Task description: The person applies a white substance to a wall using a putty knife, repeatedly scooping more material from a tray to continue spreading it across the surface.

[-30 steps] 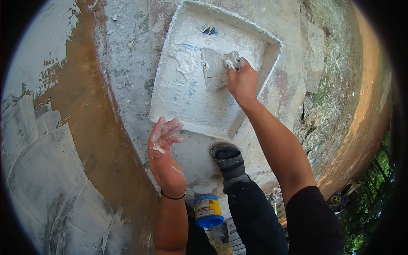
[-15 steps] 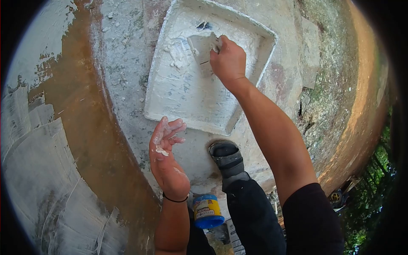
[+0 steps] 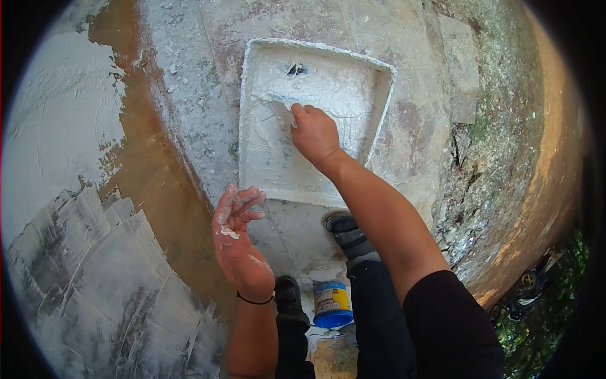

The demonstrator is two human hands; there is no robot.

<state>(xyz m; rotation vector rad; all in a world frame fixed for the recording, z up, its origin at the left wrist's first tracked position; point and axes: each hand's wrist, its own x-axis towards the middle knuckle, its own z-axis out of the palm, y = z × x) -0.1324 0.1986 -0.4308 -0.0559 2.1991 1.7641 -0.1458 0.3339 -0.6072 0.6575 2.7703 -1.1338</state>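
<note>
A shallow square tray (image 3: 242, 129) lies on the ground, coated inside with wet white paste (image 3: 344, 85). My right hand (image 3: 315, 134) is over the tray, closed on a scraper (image 3: 283, 114) whose thin blade meets the paste; the fingers hide most of its handle. A small dark patch (image 3: 297, 69) shows through the paste near the tray's far side. My left hand (image 3: 235, 230) is raised by the tray's near left corner, fingers apart and slightly curled. White paste smears its fingers and palm, and nothing is in it.
A blue and yellow tub (image 3: 332, 304) stands between my legs, near my shoes (image 3: 348, 234). To the left is a brown wall surface (image 3: 148, 167), partly covered with white and grey plaster (image 3: 69, 120). Rough, cracked ground (image 3: 467, 170) and greenery (image 3: 543, 316) lie to the right.
My view has shifted, so the tray sits lower in it. My right hand has drawn the scraper leftward and nearer across the tray, and its blade is turned more edge-on. The left hand stays open.
</note>
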